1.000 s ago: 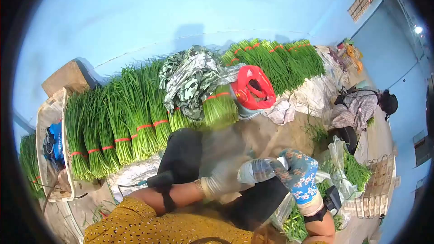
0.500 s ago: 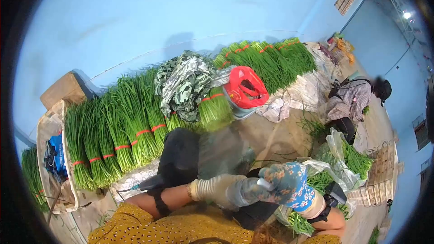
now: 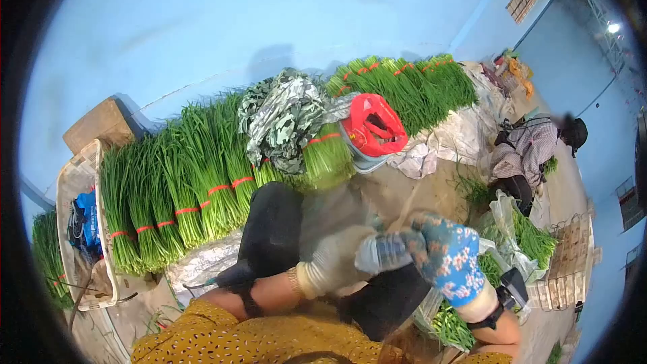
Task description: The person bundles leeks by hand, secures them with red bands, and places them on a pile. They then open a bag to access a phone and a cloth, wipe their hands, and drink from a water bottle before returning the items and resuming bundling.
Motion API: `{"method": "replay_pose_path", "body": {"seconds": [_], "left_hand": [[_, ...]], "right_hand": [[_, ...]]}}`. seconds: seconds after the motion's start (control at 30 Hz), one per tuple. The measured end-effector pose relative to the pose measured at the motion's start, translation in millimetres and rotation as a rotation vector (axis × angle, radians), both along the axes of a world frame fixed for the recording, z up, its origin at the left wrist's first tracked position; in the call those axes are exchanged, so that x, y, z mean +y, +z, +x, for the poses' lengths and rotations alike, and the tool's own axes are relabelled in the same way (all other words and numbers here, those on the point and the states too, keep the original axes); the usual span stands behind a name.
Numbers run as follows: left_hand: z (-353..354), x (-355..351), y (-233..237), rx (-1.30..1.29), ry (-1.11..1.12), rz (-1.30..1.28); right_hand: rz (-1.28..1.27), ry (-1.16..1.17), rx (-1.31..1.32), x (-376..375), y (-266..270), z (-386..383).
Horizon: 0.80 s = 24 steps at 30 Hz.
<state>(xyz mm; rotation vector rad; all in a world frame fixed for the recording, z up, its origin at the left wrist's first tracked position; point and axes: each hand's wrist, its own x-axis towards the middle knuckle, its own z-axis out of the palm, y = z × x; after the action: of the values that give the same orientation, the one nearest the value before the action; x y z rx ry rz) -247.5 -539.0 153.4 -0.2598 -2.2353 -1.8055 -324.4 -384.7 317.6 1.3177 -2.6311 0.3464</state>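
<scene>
My left hand, in a white knit glove with grey-blue fingers, is in front of my lap. Its fingers are curled closed, and whatever they grip is too blurred to make out. Close against it is my right hand, in a grey-blue glove below a blue floral sleeve cover. The right fingers are also bent closed and overlap the left fingertips; anything between them is hidden. Beneath both hands are my dark-clad knees.
Red-banded green bundles line the wall, with a camouflage cloth and a red bag beside them. A white crate stands left. At right are loose greens in clear plastic, a wooden rack and a bent-over person.
Both hands have risen slightly, and my right forearm has shifted a little to the right. The small white piece seen between the gloves before is no longer distinct. The view has tilted slightly.
</scene>
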Motion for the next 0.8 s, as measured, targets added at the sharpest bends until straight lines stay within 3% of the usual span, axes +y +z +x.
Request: {"method": "replay_pose_path", "body": {"seconds": [0.03, 0.07, 0.17, 0.27, 0.33, 0.4, 0.57, 0.6, 0.7, 0.73, 0.8], "left_hand": [[-1, -2, 16, 0.123, 0.161, -0.167], [-6, 2, 14, 0.135, 0.205, -0.137], [-9, 2, 6, 0.131, 0.167, -0.128], [-12, -8, 0, 0.138, -0.018, -0.028], [-14, -12, 8, 0.013, -0.17, -0.036], [-12, -16, 19, -0.055, -0.288, -0.038], [-9, -14, 24, -0.065, -0.398, -0.077], [-8, -12, 22, -0.038, -0.444, 0.039], [-10, -6, 0, 0.077, -0.517, -0.073], [-12, -7, 5, -0.062, -0.607, -0.14], [-9, -9, 14, -0.013, -0.486, -0.045]], "right_hand": [[0.015, -0.035, 0.061, -3, -7, -5], [-0.066, -0.033, 0.163, -4, -13, -9], [-0.243, 0.064, 0.119, -11, -15, -17], [-0.177, 0.182, 0.064, -8, -5, -15], [-0.087, 0.28, 0.03, 3, -6, -21], [0.03, 0.305, -0.139, 5, -5, -23], [0.156, 0.51, 0.013, -1, 17, -18], [0.161, 0.488, -0.309, 36, -35, -36], [0.317, 0.558, -0.073, 15, 13, -16], [0.36, 0.553, -0.056, 3, 34, -6], [0.396, 0.57, -0.054, 2, 45, 2]]}}
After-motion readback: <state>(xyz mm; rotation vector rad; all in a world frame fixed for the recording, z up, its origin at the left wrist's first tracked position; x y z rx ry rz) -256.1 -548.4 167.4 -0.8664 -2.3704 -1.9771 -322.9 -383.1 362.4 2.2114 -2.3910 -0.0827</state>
